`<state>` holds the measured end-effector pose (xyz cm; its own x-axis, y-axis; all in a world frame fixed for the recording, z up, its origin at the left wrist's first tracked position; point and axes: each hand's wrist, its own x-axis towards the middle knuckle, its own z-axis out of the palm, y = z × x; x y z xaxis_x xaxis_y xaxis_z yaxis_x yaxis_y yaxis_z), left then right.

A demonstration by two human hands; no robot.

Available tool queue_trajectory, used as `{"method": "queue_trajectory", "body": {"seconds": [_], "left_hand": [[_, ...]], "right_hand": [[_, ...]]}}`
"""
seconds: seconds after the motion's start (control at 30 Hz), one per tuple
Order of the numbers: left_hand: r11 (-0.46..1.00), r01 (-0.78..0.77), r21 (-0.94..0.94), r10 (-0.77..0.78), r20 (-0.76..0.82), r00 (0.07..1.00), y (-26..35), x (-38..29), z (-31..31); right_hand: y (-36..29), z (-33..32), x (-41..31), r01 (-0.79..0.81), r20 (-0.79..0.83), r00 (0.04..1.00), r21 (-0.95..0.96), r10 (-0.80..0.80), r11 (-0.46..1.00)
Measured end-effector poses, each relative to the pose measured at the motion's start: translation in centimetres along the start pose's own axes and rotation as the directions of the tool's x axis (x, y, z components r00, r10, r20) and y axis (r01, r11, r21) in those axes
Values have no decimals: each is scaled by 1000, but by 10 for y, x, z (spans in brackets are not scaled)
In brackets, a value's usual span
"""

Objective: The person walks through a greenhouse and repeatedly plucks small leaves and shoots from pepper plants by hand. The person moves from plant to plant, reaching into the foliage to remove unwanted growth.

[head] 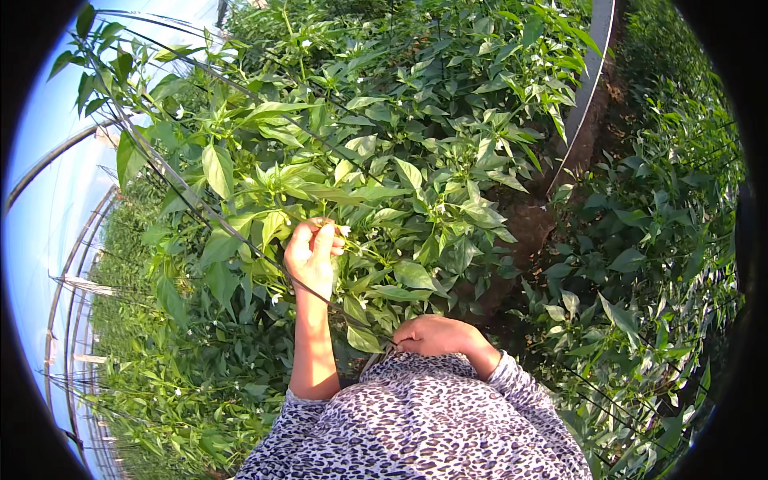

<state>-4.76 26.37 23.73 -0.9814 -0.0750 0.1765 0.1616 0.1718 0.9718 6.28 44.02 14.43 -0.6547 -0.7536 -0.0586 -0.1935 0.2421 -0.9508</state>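
Observation:
My left hand is raised among the leaves of a pepper plant, thumb and fingers pinched on a thin flowering shoot. A small white flower shows right beside the thumb tip. Across my left wrist, in the picture, runs a dark support cord that slants down from the upper left. My right hand lies with curled fingers against the front of my patterned top, near the cord's lower end. Its palm faces away, so whatever it may hold is hidden.
Dense pepper rows stand ahead and on both sides, with bare soil between them at right. A pale post rises at the upper right. Curved greenhouse hoops and more cords line the left.

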Motion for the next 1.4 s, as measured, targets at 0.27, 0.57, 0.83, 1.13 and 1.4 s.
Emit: {"method": "queue_trajectory", "body": {"seconds": [0.27,0.57,0.83,1.13,1.4], "left_hand": [[991,19,130,-16,-24,1000,-8,-1,-11],[997,56,46,-51,-94,994,-11,10,-18],[993,77,93,-64,-132,989,-22,16,-33],[996,60,65,-52,-123,991,-23,18,-35],[992,70,103,-51,-177,983,-22,18,-41]], "right_hand": [[49,-22,19,98,-912,330,290,244,952],[108,-101,64,392,-847,282,530,450,752],[112,-121,30,322,-780,560,515,279,795],[105,-94,60,255,-687,666,577,291,776],[51,-111,78,-193,-486,872,-218,65,957]]}}
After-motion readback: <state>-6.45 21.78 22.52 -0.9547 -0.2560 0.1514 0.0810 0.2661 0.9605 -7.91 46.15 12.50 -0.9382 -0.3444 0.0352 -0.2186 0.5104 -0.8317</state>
